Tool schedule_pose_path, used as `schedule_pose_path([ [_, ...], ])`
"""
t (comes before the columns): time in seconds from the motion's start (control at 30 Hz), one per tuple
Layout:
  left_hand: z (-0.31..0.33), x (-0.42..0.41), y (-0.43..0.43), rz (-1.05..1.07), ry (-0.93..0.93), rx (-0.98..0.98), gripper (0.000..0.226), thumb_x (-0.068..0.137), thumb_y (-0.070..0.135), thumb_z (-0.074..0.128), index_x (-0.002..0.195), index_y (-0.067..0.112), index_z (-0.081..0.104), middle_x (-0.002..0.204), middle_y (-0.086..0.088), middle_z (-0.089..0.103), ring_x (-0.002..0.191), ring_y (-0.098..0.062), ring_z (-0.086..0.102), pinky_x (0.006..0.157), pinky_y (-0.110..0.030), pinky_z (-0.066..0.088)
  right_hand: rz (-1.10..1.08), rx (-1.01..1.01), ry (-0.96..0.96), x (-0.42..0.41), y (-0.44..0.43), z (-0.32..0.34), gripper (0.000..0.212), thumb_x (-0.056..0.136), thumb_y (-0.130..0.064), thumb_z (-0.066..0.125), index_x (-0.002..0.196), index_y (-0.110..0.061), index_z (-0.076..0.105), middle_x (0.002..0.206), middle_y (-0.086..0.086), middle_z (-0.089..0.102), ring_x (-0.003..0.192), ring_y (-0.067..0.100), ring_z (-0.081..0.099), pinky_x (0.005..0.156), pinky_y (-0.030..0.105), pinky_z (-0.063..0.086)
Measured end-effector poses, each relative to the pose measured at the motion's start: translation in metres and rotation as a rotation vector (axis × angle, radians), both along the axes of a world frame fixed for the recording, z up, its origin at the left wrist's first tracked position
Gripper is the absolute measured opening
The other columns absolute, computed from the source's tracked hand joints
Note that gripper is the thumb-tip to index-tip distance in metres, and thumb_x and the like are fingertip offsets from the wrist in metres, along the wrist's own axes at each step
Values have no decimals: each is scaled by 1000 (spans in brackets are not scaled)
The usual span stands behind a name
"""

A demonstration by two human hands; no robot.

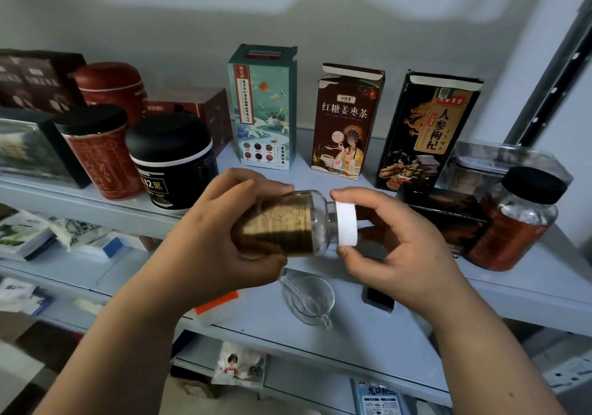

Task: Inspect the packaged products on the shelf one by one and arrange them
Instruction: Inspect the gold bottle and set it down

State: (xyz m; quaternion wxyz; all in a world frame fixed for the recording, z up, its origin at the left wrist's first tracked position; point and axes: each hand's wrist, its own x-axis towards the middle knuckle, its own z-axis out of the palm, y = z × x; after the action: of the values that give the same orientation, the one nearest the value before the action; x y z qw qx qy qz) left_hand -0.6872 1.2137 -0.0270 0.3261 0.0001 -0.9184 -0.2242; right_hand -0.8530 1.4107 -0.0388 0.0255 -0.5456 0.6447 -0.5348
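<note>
far left of the shelf point(368, 344): a red jar point(99, 155) and a black jar point(173, 164), both black-lidded, upright, just beside each other. neither is in hand.

left hand point(221, 232): fingers and thumb are wrapped round the body of the bottle point(282, 225), grasping it. the bottle is off the shelf, held on its side in the air above the near part of the shelf, gold label towards me, neck pointing right. the print is too blurred to read.

far row behind it: a teal box point(262, 110) and a brown box point(346, 123), upright and apart. on the shelf below the bottle sits a glass cup point(307, 299), touching neither hand.

white cap point(347, 224): seated on the bottle's neck. right hand point(400, 248): forefinger above and thumb below pinch the cap; the other fingers curl loosely behind.

further right: a black box point(429, 132), upright, then a clear jar point(519, 219) with a black lid, near the front edge.

assessment: the step in hand is the inspection of this one bottle, label and closure. i cannot tell whether the cap is tight. the next move, as i judge it, calls for a small test twist, then righting the bottle and setting it in the open near stretch between the black jar and the clear jar, label outward, avoiding the glass cup.
</note>
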Motion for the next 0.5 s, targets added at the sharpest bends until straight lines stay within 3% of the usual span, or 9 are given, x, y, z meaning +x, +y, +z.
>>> schedule_pose_path([
  [0.13,-1,4,-3,-34,-9,128,68,68,41,76,133,32,59,125,10,52,115,-16,58,82,-13,50,5,-2,37,1,0,1,64,73,-7,76,123,-46,63,121,-14,68,114,13,66,90,12,50],
  [0.2,-2,5,-3,-32,-7,149,67,68,41,76,132,34,59,125,11,53,114,-16,59,81,-12,49,-6,20,15,1,-1,1,62,73,-12,78,122,-47,64,114,-11,70,103,12,69,85,13,52],
  [0.33,-5,5,-2,-25,-1,118,68,68,42,76,133,35,57,126,12,51,116,-17,57,84,-13,50,-42,72,-66,1,-5,0,28,78,-48,69,106,-42,69,85,-4,70,72,13,68,65,27,56],
  [0.4,-7,4,-2,-31,-3,124,68,68,40,77,133,34,58,126,10,51,116,-16,57,85,-12,49,-65,99,-107,0,-6,-1,39,82,-67,59,97,-32,68,76,-3,69,65,11,68,58,27,53],
  [0.5,-9,4,-3,-20,-3,128,68,68,41,77,133,36,58,126,10,51,117,-16,57,86,-14,50,19,223,-135,-3,-1,-3,65,77,-79,59,133,-46,53,96,-16,67,87,3,68,70,12,48],
])
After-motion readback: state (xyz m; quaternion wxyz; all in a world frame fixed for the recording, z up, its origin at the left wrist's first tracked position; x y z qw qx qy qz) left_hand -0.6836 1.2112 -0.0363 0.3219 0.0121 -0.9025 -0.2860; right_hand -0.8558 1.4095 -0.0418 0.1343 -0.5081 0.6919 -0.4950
